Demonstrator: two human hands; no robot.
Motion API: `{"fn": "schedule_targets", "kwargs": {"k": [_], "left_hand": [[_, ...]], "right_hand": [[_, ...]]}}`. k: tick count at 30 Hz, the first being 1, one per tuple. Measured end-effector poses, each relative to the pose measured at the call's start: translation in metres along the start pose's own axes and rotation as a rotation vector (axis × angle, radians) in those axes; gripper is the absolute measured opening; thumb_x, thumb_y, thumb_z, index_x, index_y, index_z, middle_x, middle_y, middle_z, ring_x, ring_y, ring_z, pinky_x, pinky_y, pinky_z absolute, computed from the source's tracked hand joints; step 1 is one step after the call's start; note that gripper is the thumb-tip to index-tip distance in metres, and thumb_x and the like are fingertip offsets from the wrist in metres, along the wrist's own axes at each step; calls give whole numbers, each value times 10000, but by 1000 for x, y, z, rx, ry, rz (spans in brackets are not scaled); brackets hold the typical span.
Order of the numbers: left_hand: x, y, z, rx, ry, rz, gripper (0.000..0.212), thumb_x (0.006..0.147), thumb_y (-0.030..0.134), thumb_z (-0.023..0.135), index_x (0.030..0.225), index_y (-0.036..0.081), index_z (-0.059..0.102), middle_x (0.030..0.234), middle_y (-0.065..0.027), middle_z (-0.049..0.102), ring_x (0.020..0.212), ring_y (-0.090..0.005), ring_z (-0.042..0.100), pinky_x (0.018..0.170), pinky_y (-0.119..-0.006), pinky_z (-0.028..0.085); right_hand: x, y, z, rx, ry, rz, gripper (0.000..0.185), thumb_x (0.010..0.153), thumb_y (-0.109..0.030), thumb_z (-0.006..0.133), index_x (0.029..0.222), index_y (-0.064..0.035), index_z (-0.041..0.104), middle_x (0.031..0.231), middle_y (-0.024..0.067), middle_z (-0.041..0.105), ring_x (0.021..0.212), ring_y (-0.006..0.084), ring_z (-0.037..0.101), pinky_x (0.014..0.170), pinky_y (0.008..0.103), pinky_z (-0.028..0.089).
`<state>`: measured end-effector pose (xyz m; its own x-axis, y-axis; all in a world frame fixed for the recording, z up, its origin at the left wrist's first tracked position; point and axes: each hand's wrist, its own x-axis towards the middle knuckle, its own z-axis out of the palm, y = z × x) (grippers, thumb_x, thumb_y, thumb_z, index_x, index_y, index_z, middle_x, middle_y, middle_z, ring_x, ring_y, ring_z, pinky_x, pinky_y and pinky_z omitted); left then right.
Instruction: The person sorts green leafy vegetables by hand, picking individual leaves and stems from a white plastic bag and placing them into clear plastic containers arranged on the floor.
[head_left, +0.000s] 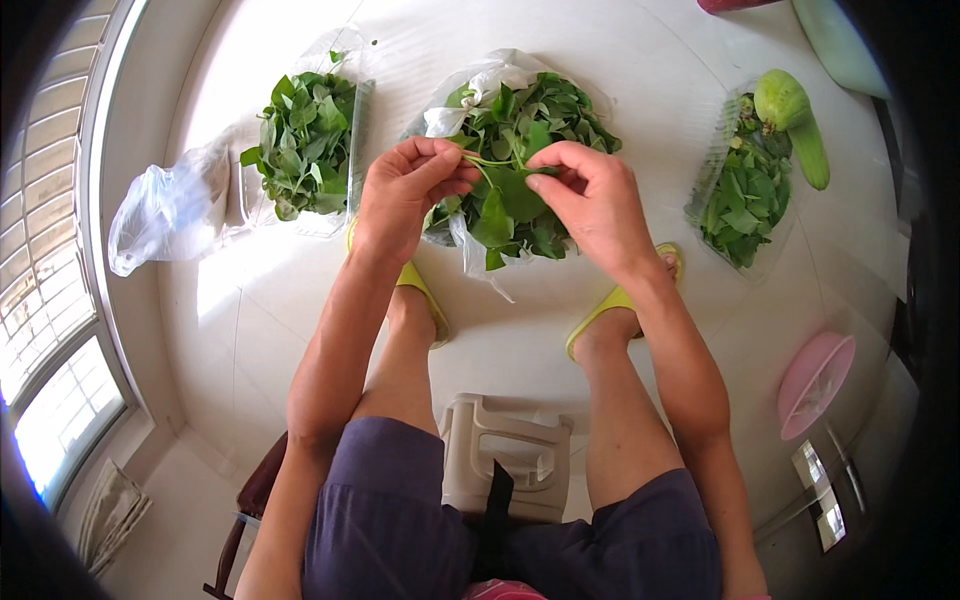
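Note:
Between my two hands stretches a thin green leafy stem (491, 162). My left hand (412, 184) pinches one end of it between thumb and fingers. At the other end, my right hand (589, 195) grips the stem and a leaf with thumb and forefinger. A broad green leaf (493, 219) hangs from the stem. Below both hands, a heap of leafy greens (559, 112) lies on an opened, knotted white plastic bag (495, 73) on the floor. Part of the heap is hidden behind my hands.
Left of the heap, a clear plastic tray (354, 150) holds leafy greens (311, 135). Another clear tray (712, 169) with greens stands right, beside a pale green gourd-like vegetable (784, 105). A crumpled plastic bag (169, 214), pink basin (814, 382) and beige plastic stool (506, 450) are around me.

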<state>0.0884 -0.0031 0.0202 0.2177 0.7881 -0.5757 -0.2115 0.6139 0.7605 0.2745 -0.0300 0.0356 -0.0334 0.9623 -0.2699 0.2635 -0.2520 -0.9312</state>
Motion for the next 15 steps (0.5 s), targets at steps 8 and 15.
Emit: {"fn": "schedule_targets", "kwargs": {"k": [8,15], "left_hand": [[-3,-7,-13,-167,-51,-96,57,823,74,492,819,21,513,799,-67,568,729,-121,552,677,-217,442],[-10,-8,-2,-17,11,-51,80,796,80,538,815,2,536,753,-66,581,679,-115,558,653,-219,455]], "right_hand": [[5,8,-12,-139,118,19,113,721,-28,569,828,8,561,728,88,573,539,119,512,505,240,411],[-4,-24,-7,-201,185,-374,75,702,-7,573,777,-8,566,765,96,542,584,227,525,527,296,422]]}}
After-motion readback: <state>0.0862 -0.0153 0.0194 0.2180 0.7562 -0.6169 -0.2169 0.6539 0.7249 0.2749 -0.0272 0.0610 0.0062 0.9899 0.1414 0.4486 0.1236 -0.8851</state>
